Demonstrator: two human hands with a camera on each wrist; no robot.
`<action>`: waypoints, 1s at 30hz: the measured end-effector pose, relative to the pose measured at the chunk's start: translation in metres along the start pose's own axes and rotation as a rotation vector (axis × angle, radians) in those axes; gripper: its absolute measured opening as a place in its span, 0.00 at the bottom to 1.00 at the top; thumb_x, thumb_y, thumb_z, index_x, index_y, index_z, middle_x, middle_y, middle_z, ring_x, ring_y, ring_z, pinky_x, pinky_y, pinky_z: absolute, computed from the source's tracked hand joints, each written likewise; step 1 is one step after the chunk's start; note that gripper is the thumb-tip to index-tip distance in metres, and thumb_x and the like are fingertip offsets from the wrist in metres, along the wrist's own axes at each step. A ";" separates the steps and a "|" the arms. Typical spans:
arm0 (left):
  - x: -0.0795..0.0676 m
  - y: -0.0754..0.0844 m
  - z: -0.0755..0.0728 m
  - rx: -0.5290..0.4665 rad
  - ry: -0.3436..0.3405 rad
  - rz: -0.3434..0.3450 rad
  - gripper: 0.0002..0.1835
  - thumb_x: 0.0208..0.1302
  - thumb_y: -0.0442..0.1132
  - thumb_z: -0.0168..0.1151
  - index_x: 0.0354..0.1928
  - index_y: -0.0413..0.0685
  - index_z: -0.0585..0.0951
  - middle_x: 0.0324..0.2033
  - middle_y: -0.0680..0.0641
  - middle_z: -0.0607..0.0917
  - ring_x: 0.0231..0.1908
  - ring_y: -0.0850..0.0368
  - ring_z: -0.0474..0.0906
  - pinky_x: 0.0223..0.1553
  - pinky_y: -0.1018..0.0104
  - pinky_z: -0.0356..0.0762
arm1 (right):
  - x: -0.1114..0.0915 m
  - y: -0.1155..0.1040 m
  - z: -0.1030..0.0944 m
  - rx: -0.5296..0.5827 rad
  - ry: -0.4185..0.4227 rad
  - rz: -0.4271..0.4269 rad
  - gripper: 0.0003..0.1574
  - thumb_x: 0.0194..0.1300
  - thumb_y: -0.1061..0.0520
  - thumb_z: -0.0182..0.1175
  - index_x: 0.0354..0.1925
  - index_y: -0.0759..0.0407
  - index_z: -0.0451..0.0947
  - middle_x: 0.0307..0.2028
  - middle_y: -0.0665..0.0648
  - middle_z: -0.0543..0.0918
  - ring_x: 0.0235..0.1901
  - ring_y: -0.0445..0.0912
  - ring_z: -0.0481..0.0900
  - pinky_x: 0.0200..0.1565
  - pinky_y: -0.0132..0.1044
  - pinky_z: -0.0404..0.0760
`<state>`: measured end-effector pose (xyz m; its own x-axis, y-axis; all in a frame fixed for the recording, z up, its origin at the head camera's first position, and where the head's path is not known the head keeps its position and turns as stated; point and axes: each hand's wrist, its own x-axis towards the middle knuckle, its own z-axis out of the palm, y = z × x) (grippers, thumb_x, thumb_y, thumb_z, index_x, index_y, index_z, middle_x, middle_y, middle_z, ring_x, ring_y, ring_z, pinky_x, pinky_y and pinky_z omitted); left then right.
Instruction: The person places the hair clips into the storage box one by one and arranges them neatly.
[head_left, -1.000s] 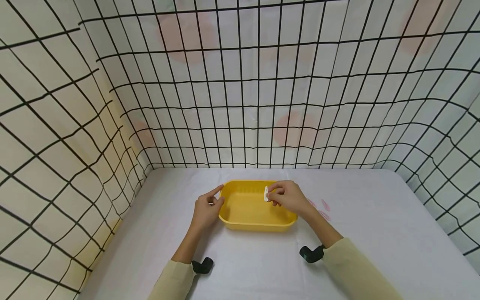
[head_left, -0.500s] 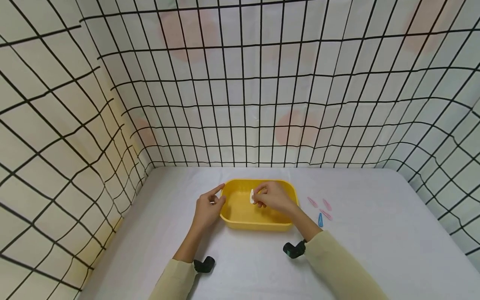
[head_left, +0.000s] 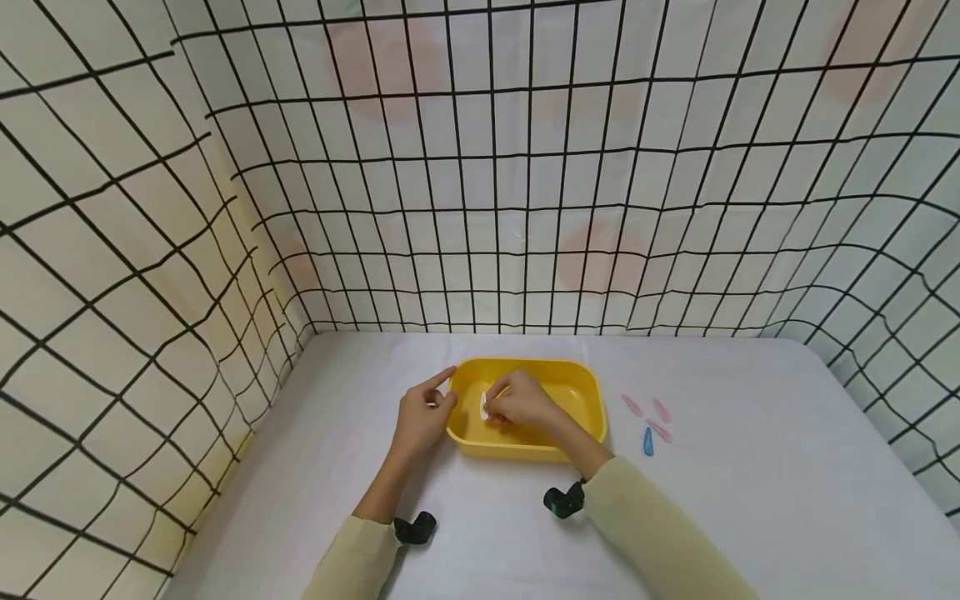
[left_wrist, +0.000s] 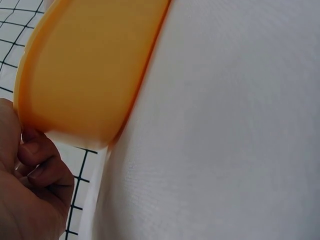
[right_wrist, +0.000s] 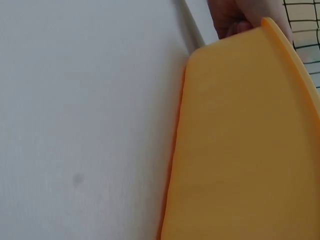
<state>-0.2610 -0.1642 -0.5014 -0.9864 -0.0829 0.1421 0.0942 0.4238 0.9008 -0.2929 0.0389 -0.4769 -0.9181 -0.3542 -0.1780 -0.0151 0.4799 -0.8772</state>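
Observation:
A yellow plastic basket [head_left: 555,450] stands on the table, shallow and rectangular with rounded corners. My left hand [head_left: 420,421] holds its left end, index finger along the rim and thumb at the edge. In the left wrist view the other fingers [left_wrist: 37,150] are curled beside the outer wall. Inside the basket, toward its left side, my right hand [head_left: 521,402] pinches a white snap hair clip [head_left: 483,406] between thumb and fingers. The right wrist view shows the basket's outer wall [right_wrist: 240,140], which hides the right hand.
Right of the basket lie several loose hair clips: pink clips [head_left: 632,406] and a blue clip [head_left: 648,442]. White cloth covers the table [head_left: 750,467]. Black wire mesh [head_left: 525,183] before pale sheets encloses the back and sides.
My right hand has moved left and lower inside the basket, carrying the white hair clip. The blue clip has come out from behind the right arm. My left hand keeps its place on the basket.

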 end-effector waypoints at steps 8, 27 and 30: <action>0.000 -0.003 0.002 -0.013 0.001 0.018 0.23 0.67 0.39 0.65 0.64 0.59 0.83 0.18 0.52 0.74 0.17 0.62 0.65 0.19 0.74 0.65 | 0.007 -0.005 0.018 -0.043 0.010 0.009 0.07 0.63 0.61 0.66 0.31 0.64 0.88 0.21 0.55 0.86 0.18 0.43 0.80 0.25 0.29 0.80; 0.001 0.000 0.001 0.000 -0.001 0.006 0.24 0.67 0.39 0.64 0.65 0.59 0.82 0.17 0.52 0.73 0.18 0.60 0.65 0.20 0.74 0.65 | 0.013 -0.009 0.025 -0.064 0.008 0.120 0.11 0.65 0.59 0.69 0.27 0.63 0.86 0.21 0.56 0.85 0.17 0.43 0.80 0.24 0.28 0.80; 0.001 -0.001 0.001 -0.001 0.007 0.003 0.24 0.67 0.39 0.64 0.65 0.60 0.82 0.17 0.52 0.73 0.18 0.61 0.65 0.20 0.74 0.65 | 0.012 -0.009 0.025 -0.054 -0.001 0.110 0.09 0.65 0.60 0.69 0.28 0.64 0.86 0.22 0.56 0.85 0.18 0.43 0.80 0.24 0.29 0.81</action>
<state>-0.2618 -0.1632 -0.5024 -0.9850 -0.0881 0.1482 0.0976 0.4235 0.9006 -0.2944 0.0106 -0.4822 -0.9150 -0.2975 -0.2726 0.0648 0.5585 -0.8270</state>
